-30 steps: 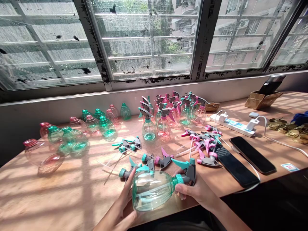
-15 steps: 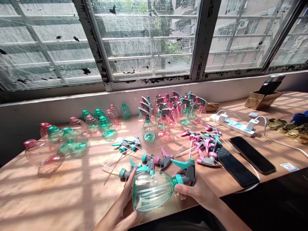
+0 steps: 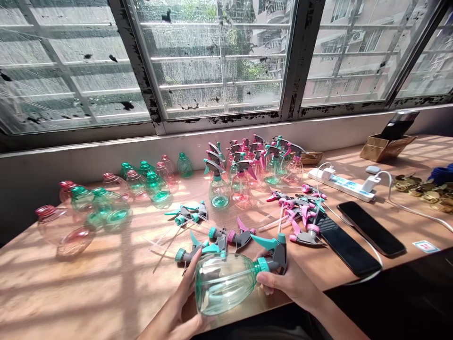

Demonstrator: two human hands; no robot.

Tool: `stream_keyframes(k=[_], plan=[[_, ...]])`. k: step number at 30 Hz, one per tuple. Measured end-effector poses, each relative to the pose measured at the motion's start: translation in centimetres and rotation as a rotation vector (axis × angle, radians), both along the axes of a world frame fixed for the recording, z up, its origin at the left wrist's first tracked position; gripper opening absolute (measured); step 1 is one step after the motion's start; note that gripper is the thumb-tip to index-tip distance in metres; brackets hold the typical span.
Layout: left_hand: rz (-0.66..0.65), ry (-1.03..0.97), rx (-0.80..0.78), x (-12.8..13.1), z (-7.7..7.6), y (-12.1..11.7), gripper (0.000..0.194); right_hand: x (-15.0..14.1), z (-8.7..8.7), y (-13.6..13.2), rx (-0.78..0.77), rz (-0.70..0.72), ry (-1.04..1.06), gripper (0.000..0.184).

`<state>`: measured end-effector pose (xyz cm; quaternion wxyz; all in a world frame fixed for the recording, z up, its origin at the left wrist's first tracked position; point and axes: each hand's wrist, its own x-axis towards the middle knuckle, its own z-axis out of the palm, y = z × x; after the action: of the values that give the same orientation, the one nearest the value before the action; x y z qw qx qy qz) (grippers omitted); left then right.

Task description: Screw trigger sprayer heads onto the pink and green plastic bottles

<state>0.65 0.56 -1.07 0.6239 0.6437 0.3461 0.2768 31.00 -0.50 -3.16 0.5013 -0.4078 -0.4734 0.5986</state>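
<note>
A clear green spray bottle (image 3: 226, 285) lies sideways between my hands, over the table's front edge, with a grey and teal trigger head on its neck. My left hand (image 3: 184, 300) is wrapped around the bottle's base. The thumb and fingers of my right hand (image 3: 283, 281) close on the teal collar (image 3: 262, 267) at the neck. Just behind the bottle lie loose trigger heads in teal and grey (image 3: 186, 255), and a pink and grey one (image 3: 242, 236). Their thin clear tubes point left.
Headless pink and green bottles (image 3: 155, 189) stand at the left. Several bottles with trigger heads (image 3: 240, 184) stand by the window wall. To the right are piled trigger heads (image 3: 300, 215), two phones (image 3: 371, 226) and a power strip (image 3: 341, 184) with white cables.
The bottle's base has dipped very slightly in my left hand. My right hand keeps its place at the collar, and the things on the table have not moved.
</note>
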Motion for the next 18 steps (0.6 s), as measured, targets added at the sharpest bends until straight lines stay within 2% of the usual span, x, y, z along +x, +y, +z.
stream_keyframes(k=[2,7,14,18], plan=[[-0.022,-0.04,0.006,0.3,0.1,0.0,0.09,0.0,0.0,0.0,-0.002,0.001,0.002,0.053],[-0.018,-0.035,0.019,0.3,-0.1,0.3,0.115,-0.1,-0.3,0.1,0.014,0.011,0.012,0.053],[0.034,0.024,-0.041,-0.2,-1.9,1.5,0.115,-0.1,-0.2,0.1,0.011,0.002,0.018,0.052],[0.005,-0.013,-0.05,-0.2,-2.0,1.4,0.113,-0.1,0.1,0.0,0.005,0.006,0.02,0.053]])
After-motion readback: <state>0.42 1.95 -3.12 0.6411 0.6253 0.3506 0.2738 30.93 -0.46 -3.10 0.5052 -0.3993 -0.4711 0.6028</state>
